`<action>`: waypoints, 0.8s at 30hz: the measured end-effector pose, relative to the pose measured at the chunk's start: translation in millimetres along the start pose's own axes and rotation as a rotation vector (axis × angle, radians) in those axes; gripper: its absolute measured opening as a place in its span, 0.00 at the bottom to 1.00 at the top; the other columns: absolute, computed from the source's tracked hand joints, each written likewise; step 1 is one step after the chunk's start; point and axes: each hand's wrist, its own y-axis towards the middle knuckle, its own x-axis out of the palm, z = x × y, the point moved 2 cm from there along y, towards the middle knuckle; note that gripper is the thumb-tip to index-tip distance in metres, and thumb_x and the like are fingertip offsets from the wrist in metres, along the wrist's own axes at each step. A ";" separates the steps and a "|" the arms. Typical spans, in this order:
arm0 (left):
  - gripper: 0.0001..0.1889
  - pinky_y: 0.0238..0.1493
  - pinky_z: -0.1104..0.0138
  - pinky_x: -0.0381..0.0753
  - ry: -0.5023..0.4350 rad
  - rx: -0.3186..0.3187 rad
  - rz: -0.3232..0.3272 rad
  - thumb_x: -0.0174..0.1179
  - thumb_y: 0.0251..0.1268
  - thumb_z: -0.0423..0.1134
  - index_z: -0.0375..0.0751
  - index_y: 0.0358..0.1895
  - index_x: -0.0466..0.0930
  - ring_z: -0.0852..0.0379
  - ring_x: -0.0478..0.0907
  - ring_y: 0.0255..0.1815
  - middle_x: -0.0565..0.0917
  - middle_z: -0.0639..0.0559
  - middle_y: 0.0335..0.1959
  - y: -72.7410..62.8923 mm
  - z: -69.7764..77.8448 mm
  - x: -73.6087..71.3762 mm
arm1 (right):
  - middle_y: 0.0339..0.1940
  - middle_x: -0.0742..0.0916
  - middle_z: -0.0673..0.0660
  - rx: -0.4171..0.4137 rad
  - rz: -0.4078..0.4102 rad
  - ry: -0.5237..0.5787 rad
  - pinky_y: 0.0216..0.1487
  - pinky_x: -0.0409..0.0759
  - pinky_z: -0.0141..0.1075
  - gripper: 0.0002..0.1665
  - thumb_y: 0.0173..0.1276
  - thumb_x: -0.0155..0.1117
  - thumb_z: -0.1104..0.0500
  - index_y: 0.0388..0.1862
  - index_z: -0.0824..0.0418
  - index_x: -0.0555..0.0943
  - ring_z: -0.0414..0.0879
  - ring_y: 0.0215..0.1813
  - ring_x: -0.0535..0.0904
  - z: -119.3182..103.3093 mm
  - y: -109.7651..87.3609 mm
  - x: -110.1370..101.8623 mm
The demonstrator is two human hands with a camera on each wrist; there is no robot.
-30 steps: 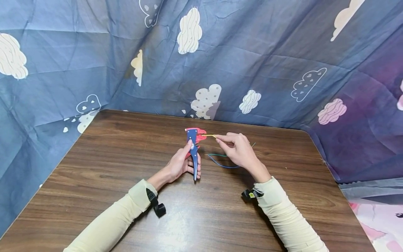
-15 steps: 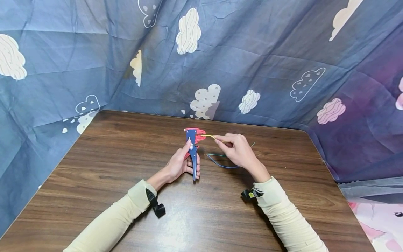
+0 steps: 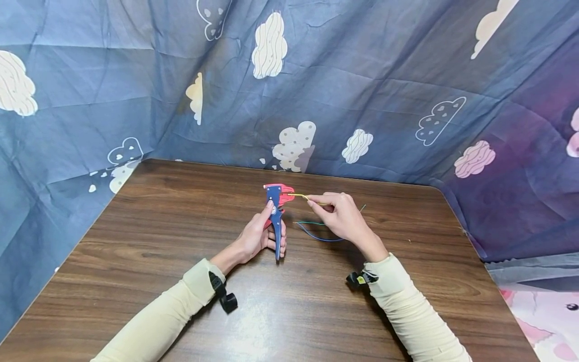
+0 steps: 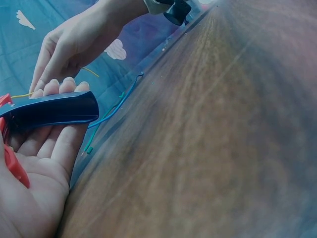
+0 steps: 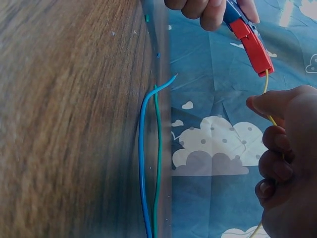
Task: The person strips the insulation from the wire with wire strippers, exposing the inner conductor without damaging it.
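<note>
My left hand (image 3: 253,236) grips a wire stripper (image 3: 274,193) with a blue body and red jaws. Its thumb lies on the body, and the fingers reach behind the blue handle (image 4: 54,109). Between thumb and fingertips, my right hand (image 3: 342,215) pinches a yellow wire (image 3: 297,195). One end of that wire is in the stripper's red jaws [the tip is hidden there]; the rest runs back under the right palm, as the right wrist view shows. On the table below the right hand lie a blue wire (image 5: 142,158) and a green wire (image 5: 158,144).
The brown wooden table (image 3: 149,226) carries a few tiny scraps, among them small green and blue bits (image 5: 158,55). A dark blue cloth (image 3: 217,141) with cloud prints hangs behind the table's far edge.
</note>
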 end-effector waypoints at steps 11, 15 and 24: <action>0.46 0.34 0.54 0.93 0.019 -0.005 0.004 0.35 0.80 0.79 0.32 0.37 0.75 0.49 0.85 0.25 0.82 0.44 0.25 0.4 -0.4 0.1 | 0.18 0.69 0.44 -0.012 0.010 -0.001 0.26 0.60 0.33 0.12 0.80 0.70 0.54 0.57 0.50 0.93 0.38 0.22 0.60 -1.5 -0.1 -0.4; 0.47 0.34 0.54 0.93 0.015 -0.007 -0.005 0.34 0.80 0.79 0.32 0.36 0.75 0.49 0.85 0.25 0.82 0.44 0.24 0.3 -0.3 0.7 | 0.18 0.69 0.45 -0.008 0.012 -0.002 0.25 0.59 0.33 0.13 0.81 0.69 0.54 0.59 0.51 0.92 0.38 0.21 0.60 -0.7 -0.4 -0.3; 0.47 0.33 0.53 0.92 0.002 0.001 -0.008 0.32 0.81 0.78 0.32 0.36 0.75 0.48 0.85 0.24 0.82 0.43 0.24 0.2 -1.3 1.4 | 0.19 0.70 0.44 -0.006 -0.003 -0.007 0.25 0.60 0.33 0.13 0.81 0.69 0.54 0.59 0.49 0.92 0.38 0.21 0.60 1.2 -1.1 0.2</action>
